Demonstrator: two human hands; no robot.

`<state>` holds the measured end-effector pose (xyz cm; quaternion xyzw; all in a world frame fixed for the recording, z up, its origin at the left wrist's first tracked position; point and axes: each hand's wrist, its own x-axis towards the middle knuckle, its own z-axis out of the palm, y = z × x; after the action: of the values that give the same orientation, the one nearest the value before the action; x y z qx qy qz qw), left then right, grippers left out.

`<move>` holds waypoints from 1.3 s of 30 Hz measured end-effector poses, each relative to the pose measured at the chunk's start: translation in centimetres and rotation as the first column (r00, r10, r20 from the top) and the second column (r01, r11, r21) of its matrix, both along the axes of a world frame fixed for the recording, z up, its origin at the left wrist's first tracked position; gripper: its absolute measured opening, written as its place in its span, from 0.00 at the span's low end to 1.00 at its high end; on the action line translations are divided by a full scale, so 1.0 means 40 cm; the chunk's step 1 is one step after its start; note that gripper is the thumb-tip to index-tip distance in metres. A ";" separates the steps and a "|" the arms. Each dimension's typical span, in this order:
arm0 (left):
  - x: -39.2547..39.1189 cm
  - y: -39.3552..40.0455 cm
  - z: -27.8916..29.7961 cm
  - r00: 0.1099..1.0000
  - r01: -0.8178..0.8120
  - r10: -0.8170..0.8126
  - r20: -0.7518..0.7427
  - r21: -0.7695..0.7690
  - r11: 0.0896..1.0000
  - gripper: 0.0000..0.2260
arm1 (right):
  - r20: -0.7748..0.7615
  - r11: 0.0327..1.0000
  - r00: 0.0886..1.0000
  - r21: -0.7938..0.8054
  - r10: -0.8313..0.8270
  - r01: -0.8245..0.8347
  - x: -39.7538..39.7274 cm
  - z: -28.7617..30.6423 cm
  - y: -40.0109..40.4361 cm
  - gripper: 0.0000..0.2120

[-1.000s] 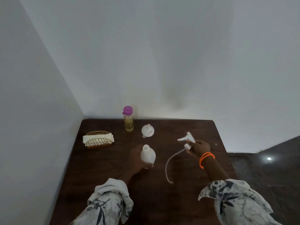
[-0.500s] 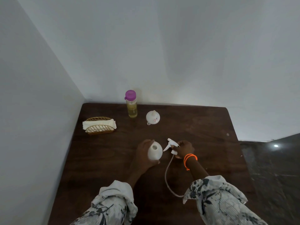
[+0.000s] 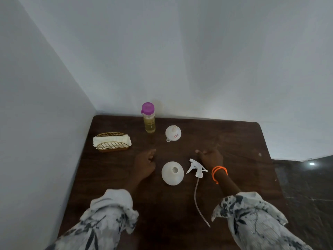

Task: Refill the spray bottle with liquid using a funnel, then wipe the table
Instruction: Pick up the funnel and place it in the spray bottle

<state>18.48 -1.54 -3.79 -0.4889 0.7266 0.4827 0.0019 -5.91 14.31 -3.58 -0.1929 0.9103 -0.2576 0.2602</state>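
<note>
The white round spray bottle (image 3: 172, 173) stands uncapped in the middle of the dark wooden table (image 3: 234, 141). Its white trigger head (image 3: 196, 166) lies just right of it, its thin tube trailing toward me. My left hand (image 3: 145, 162) hovers left of the bottle, fingers apart, holding nothing. My right hand (image 3: 210, 156) is beyond the trigger head, empty and open. A white funnel (image 3: 173, 133) sits upside down farther back. A clear bottle of yellow liquid (image 3: 149, 118) with a purple cap stands at the back edge.
A gold wire holder with folded white cloths (image 3: 111, 142) sits at the table's back left. Grey walls close the left and back sides. The table's right edge borders a dark floor (image 3: 306, 186).
My left hand has let go of the spray bottle and my right hand has put the trigger head down on the table; both hands have moved forward, away from them.
</note>
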 end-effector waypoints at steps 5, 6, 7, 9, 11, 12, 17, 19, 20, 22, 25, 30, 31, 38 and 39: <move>-0.131 -0.075 0.001 1.000 0.004 -0.004 -0.002 0.148 0.989 0.31 | 0.144 0.989 0.981 -0.084 0.130 -0.119 -0.001 -0.001 -0.139 0.11; -0.155 -0.085 -0.004 1.000 0.007 -0.007 -0.004 0.174 0.985 0.32 | 0.157 0.983 0.973 -0.094 0.168 -0.155 0.006 0.004 -0.164 0.14; -0.178 -0.095 -0.014 1.000 0.012 -0.012 -0.001 0.183 0.983 0.33 | 0.162 0.976 0.965 -0.102 0.205 -0.191 0.010 0.004 -0.191 0.16; -0.221 -0.113 -0.027 1.000 0.020 -0.022 0.009 0.198 0.980 0.34 | 0.161 0.965 0.955 -0.122 0.249 -0.230 0.016 -0.004 -0.241 0.16; -0.252 -0.123 -0.036 1.000 0.014 -0.016 0.007 0.244 0.970 0.35 | 0.175 0.967 0.954 -0.112 0.245 -0.228 0.014 -0.017 -0.275 0.19; -0.262 -0.128 -0.043 1.000 0.013 -0.016 0.010 0.257 0.966 0.34 | 0.195 0.969 0.951 -0.103 0.240 -0.224 0.014 -0.021 -0.288 0.21; -0.282 -0.166 -0.115 0.999 -0.032 0.022 0.032 0.343 0.939 0.42 | 0.336 0.996 0.940 -0.074 0.063 -0.040 0.011 -0.026 -0.320 0.25; -0.276 -0.162 -0.102 0.996 -0.091 0.094 0.012 0.395 0.914 0.39 | 0.451 0.991 0.892 -0.097 -0.036 0.089 0.012 -0.032 -0.313 0.22; -0.270 -0.153 -0.089 0.990 -0.123 0.138 -0.002 0.435 0.892 0.38 | 0.526 0.977 0.845 -0.108 -0.100 0.182 0.015 -0.029 -0.308 0.22; -0.256 -0.136 -0.068 0.976 -0.167 0.216 -0.040 0.504 0.847 0.38 | 0.642 0.936 0.739 -0.091 -0.206 0.339 0.020 -0.017 -0.298 0.23; -0.235 -0.116 -0.034 0.959 -0.152 0.257 -0.122 0.545 0.825 0.34 | 0.801 0.853 0.529 -0.045 -0.281 0.521 0.024 -0.012 -0.272 0.34; -0.204 -0.057 0.063 0.875 -0.169 0.427 -0.229 0.681 0.712 0.16 | 0.864 0.784 0.440 -0.090 -0.245 0.614 0.048 0.051 -0.211 0.30; -0.200 -0.048 0.082 0.859 -0.166 0.447 -0.249 0.691 0.704 0.13 | 0.840 0.776 0.484 -0.127 -0.248 0.618 0.057 0.077 -0.199 0.23; -0.191 -0.033 0.192 0.770 -0.130 0.449 -0.452 0.579 0.805 0.09 | 0.711 0.690 0.693 -0.445 -0.115 0.571 0.080 0.186 -0.148 0.06; -0.181 -0.025 0.213 0.755 -0.125 0.451 -0.476 0.571 0.812 0.12 | 0.703 0.677 0.701 -0.459 -0.120 0.576 0.090 0.200 -0.138 0.06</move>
<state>11.25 -2.56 4.74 -0.4051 0.4494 0.7770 -0.1739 -2.30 8.78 4.42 0.0149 0.6425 -0.6521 0.4020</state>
